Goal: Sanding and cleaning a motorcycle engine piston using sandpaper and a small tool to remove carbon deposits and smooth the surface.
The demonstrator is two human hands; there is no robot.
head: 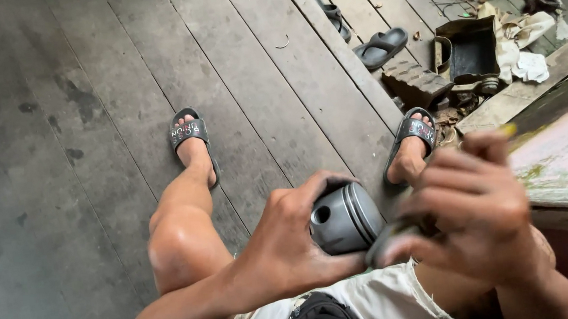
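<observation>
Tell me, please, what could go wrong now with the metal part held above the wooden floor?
The left hand alone grips the grey piston over bare legs; if it slips, it may hit a sandalled foot. The right hand works a blurred tool against it, close to the left fingers, so a slip could hurt them.

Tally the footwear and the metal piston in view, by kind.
Slides worn on feet: 2
Loose dark sandals on the floor: 2
Grey piston held in the left hand: 1
Total: 5
</observation>
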